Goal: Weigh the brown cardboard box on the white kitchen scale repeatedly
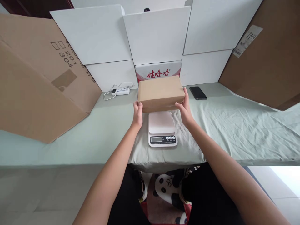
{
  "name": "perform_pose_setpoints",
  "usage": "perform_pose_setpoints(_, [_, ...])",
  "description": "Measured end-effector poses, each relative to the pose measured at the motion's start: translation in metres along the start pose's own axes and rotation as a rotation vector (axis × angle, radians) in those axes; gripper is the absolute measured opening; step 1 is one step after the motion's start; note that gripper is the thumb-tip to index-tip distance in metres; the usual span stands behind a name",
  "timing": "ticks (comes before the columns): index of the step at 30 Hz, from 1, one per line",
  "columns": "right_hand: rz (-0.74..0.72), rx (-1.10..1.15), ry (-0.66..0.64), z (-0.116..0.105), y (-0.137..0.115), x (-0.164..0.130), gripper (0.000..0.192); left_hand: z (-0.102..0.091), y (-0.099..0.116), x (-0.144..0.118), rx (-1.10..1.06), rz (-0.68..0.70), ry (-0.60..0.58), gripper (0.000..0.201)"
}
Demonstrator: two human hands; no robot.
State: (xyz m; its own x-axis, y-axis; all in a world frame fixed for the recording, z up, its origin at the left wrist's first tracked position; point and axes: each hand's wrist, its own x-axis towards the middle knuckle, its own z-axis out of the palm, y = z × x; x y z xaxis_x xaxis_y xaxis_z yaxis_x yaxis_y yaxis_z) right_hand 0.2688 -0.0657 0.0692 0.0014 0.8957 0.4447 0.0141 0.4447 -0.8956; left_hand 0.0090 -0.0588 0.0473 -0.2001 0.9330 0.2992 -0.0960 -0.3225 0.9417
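Observation:
A closed brown cardboard box (160, 91) is held between both hands just beyond and slightly above a small white digital kitchen scale (162, 128). My left hand (137, 114) grips the box's left end. My right hand (185, 107) grips its right end. Whether the box rests on the scale's far edge or hangs free, I cannot tell. The scale sits on a pale green cloth-covered table (234, 131), its display facing me.
A black phone (198, 92) lies to the right of the box. A white power strip with cable (120, 91) lies to the left. Behind stands a red-and-white printed carton (158, 71). White boards and large brown cardboard sheets (35, 81) wall the table.

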Motion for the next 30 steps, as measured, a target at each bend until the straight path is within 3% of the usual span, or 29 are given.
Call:
perform_pose_setpoints(4, [-0.018, -0.027, -0.003, -0.005, -0.021, -0.027, 0.109, -0.002, 0.016, -0.029, 0.034, 0.048, -0.016, 0.071])
perform_pose_setpoints(10, [0.052, -0.035, -0.026, -0.004, -0.041, -0.081, 0.104, -0.005, 0.031, -0.084, 0.109, 0.037, 0.125, 0.071])
perform_pose_setpoints(13, [0.112, -0.053, -0.039, -0.007, -0.045, -0.099, 0.104, -0.006, 0.034, -0.101, 0.115, 0.023, 0.094, 0.076])
perform_pose_setpoints(30, [0.165, -0.017, 0.011, -0.007, -0.044, -0.101, 0.096, -0.01, 0.037, -0.106, 0.155, 0.028, 0.092, 0.079])
